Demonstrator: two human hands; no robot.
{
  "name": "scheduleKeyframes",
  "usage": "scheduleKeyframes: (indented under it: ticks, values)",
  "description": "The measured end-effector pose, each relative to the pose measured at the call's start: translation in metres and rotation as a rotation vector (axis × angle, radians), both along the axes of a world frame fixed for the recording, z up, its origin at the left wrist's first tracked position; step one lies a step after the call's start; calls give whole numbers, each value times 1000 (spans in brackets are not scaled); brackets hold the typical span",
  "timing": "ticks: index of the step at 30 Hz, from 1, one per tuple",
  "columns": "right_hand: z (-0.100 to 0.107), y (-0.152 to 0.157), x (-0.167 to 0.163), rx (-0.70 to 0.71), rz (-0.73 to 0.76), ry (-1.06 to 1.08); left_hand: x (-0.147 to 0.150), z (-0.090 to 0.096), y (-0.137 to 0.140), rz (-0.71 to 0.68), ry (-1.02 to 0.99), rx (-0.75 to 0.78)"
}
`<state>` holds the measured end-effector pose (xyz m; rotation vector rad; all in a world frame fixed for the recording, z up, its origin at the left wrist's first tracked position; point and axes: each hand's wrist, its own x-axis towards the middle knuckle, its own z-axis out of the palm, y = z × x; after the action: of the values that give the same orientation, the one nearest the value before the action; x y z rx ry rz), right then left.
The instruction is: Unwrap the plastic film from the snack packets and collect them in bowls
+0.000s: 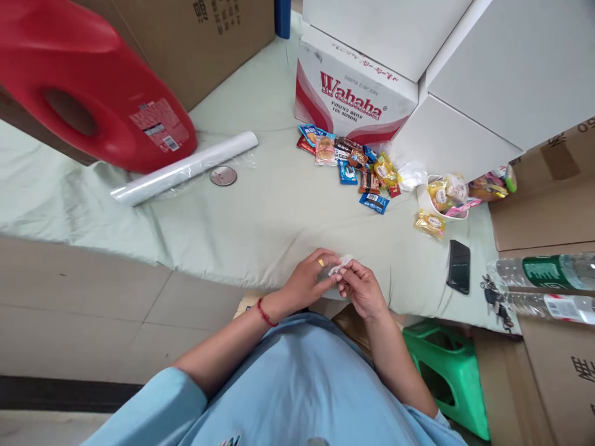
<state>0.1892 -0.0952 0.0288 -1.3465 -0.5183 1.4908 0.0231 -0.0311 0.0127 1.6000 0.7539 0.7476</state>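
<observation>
Close to the table's front edge, my left hand (310, 275) and my right hand (361, 285) meet around a small crumpled piece of thin whitish plastic (341, 265). My right thumb and forefinger pinch it. The fingers of my left hand curl against its other side, with the thumb near the right fingertips. Part of the plastic is hidden by the fingers. Beyond the hands lies a heap of small wrapped snacks (357, 160) in blue, brown, red and yellow packets. One yellow packet (430, 224) lies apart, to the right.
A white container (424, 199) holds more snacks, with a black phone (458, 266) nearer me. At left are a white roll in clear wrap (186, 168), a round metal disc (224, 176) and a large red jug (116, 93). A Wahaha carton (353, 93) stands behind; a green stool (465, 384) is below right.
</observation>
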Motion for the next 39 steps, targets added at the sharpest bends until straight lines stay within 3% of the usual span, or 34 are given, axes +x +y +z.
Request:
scheduleKeyframes:
  ticks: [4, 8, 11, 15, 17, 19, 22, 28, 32, 36, 39]
  values:
    - [4, 2, 19, -8, 6, -12, 3, -14, 16, 98, -84, -321]
    - [-6, -1, 38, -27, -2, -44, -5, -23, 23, 153, -127, -401]
    - [-8, -7, 39, 67, -61, -394, -6, -22, 21, 148, -103, -387]
    - [6, -20, 29, 354, -244, -993, -3, -17, 16, 173, -90, -343]
    - [12, -24, 22, 493, -136, -1094, -2, -16, 15, 178, -76, -330]
    - [13, -23, 14, 585, 91, -1135, -1, -16, 15, 180, -66, -326]
    - [2, -18, 4, 594, 325, -1194, -1, -18, 16, 177, -115, -365]
    - [-8, -10, 5, 482, 208, -1005, -3, -22, 16, 67, -355, -516]
    - [-3, -10, 7, 367, 197, -739, -3, -23, 15, 28, -349, -551]
    - [-6, -11, 4, 295, 165, -549, -4, -23, 15, -54, -333, -525]
    - [-10, -11, 1, 279, 150, -491, -5, -24, 16, -35, -275, -422]
